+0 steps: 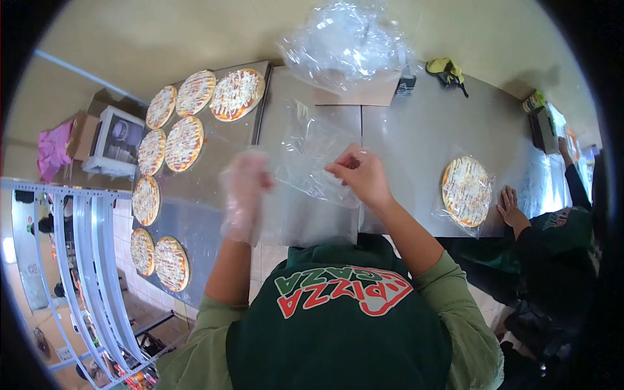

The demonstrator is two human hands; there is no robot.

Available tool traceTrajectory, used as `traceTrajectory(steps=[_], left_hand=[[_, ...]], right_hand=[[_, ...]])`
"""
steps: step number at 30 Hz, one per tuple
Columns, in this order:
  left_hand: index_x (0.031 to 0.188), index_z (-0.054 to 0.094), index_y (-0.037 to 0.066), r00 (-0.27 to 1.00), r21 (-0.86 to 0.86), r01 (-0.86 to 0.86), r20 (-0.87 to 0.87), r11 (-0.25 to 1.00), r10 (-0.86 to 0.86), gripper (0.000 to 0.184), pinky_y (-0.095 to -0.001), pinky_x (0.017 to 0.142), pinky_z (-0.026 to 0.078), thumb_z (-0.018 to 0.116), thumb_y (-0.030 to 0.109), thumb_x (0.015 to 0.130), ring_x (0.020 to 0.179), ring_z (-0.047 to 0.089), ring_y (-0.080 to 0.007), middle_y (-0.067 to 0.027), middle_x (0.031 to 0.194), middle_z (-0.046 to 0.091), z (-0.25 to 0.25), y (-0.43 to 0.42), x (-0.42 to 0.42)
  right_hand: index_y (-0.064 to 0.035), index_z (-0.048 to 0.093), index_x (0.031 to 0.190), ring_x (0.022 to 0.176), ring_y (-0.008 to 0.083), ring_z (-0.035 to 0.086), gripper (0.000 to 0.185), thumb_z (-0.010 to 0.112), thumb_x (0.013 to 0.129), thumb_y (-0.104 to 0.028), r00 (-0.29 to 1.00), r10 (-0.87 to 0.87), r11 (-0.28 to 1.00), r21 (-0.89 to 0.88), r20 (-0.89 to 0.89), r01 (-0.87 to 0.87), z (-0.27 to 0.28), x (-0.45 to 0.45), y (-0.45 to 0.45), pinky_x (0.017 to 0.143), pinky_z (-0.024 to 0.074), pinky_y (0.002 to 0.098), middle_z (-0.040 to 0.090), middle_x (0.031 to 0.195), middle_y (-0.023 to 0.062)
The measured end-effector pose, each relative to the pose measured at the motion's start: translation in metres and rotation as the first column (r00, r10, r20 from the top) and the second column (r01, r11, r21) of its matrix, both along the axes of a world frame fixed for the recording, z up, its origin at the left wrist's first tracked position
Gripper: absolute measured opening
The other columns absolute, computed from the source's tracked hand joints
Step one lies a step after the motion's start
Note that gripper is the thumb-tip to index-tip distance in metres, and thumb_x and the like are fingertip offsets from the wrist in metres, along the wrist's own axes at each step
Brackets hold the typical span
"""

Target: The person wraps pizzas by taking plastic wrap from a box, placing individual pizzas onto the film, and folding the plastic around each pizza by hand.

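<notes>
My right hand [362,174] pinches the edge of a clear plastic bag [309,153] between thumb and fingers. The bag lies flat and crinkled over the steel table [396,136] in front of me. In a thin clear plastic glove, my left hand [246,188] is raised just left of the bag. Motion smears its fingers, so their pose and anything in them cannot be made out. Nearest to that hand on the left are several unbaked topped pizzas, among them one pizza [184,144] at the middle of the group.
A cardboard box [357,91] heaped with clear plastic bags [348,45] stands at the back. On the right lies a bagged pizza [467,192], close to a co-worker's hand [512,207]. A yellow and black item [446,70] rests near the wall. Metal shelving [84,260] stands at left.
</notes>
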State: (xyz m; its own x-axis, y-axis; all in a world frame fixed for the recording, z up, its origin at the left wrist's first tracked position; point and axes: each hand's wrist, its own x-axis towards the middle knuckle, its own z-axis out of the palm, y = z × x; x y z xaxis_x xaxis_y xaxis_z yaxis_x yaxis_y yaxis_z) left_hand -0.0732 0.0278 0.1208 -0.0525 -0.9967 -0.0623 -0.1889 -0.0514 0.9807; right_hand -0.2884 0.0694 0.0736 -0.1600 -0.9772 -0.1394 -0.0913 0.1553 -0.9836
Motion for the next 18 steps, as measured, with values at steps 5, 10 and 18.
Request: traceTrajectory(steps=[5, 10, 18], left_hand=[[0.091, 0.058, 0.000, 0.943, 0.285, 0.282, -0.261, 0.916, -0.208, 0.024, -0.0299, 0.064, 0.052, 0.058, 0.022, 0.084, 0.069, 0.060, -0.0160, -0.0088, 0.081, 0.060, -0.039, 0.014, -0.035], [0.086, 0.056, 0.004, 0.718, 0.460, 0.305, -0.687, 0.834, 0.116, 0.021, -0.0336, 0.073, 0.051, 0.050, 0.024, 0.090, 0.071, 0.060, -0.0172, -0.0069, 0.079, 0.060, -0.025, 0.015, -0.006], [0.067, 0.041, 0.012, 0.880, 0.406, -0.151, -0.359, 0.901, 0.309, 0.034, -0.0276, 0.052, 0.039, 0.044, 0.033, 0.094, 0.056, 0.048, -0.0095, 0.0001, 0.063, 0.048, -0.050, -0.002, 0.032]], right_hand=[[0.0002, 0.056, 0.072, 0.062, 0.0108, 0.058, 0.020, 0.071, 0.074, -0.013, 0.997, 0.023, 0.993, -0.114, -0.071, -0.031, 0.002, 0.023, 0.006, 0.058, 0.0473, 0.0254, 0.062, 0.068, 0.0086], [0.0002, 0.059, 0.086, 0.066, 0.0087, 0.059, 0.011, 0.065, 0.079, -0.005, 0.994, 0.083, 0.995, -0.050, -0.067, -0.087, -0.023, 0.003, 0.012, 0.060, 0.0477, 0.0228, 0.062, 0.075, 0.0053], [-0.0046, 0.060, 0.088, 0.057, 0.0106, 0.053, 0.011, 0.055, 0.083, -0.012, 0.784, -0.161, 0.976, 0.216, 0.599, 0.035, -0.023, 0.049, -0.024, 0.055, 0.0464, 0.0281, 0.057, 0.070, 0.0016]])
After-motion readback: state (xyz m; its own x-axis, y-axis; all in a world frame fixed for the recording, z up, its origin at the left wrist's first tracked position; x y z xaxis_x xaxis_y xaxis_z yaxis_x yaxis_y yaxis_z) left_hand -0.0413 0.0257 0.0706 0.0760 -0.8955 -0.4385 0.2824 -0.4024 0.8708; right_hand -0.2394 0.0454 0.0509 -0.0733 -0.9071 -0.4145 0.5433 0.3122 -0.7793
